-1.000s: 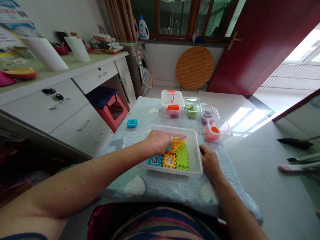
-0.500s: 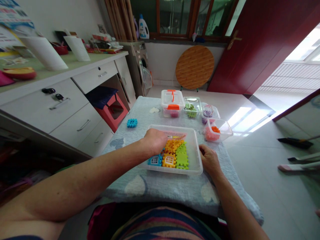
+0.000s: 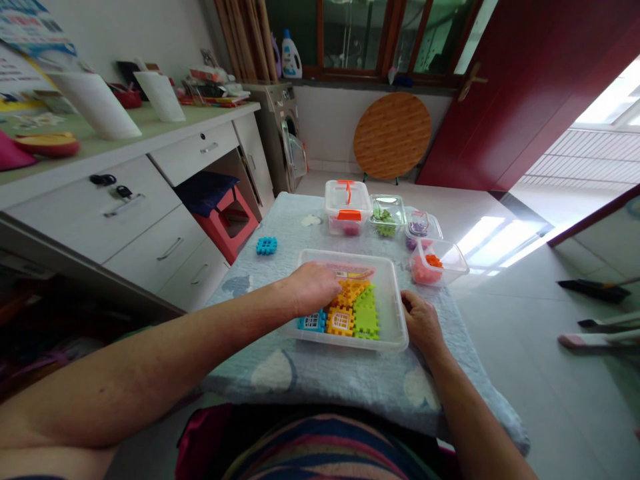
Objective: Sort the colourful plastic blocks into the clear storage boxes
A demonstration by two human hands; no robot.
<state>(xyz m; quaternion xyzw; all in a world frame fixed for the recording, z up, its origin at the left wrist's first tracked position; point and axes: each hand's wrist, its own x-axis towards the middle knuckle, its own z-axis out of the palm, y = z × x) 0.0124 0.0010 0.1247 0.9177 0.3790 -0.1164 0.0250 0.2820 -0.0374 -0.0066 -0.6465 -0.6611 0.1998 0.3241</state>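
**Handling Notes: Interlocking Plastic Tiles in the Clear Tray**

At the clear tray [image 3: 395, 313], which sat on the grey-blue cloth [image 3: 320, 373] directly before the seated person, both hands were engaged. The left hand [image 3: 313, 288] reached inside the tray and lay over the orange tiles [image 3: 350, 292], fingers curled down onto them; whether they pinched a tile could not be told. The right hand [image 3: 423, 325] rested against the tray's right outer wall, fingers bent on the rim, steadying it.

Inside the tray, nearest the person, a blue tile [image 3: 313, 321], a second orange tile [image 3: 341, 321] and a green tile [image 3: 367, 319] lay flat, edges touching.

The tiles appeared to be moulded plastic: light, stiff and unlikely to break, with toothed edges that would grip one another. A hold on two opposite edges would probably serve best, since the flat faces looked smooth. The tray itself looked thin-walled and likely to slide on the cloth.

Beyond the tray stood four small containers [image 3: 347, 207]; left of it lay a loose blue tile [image 3: 266, 245].
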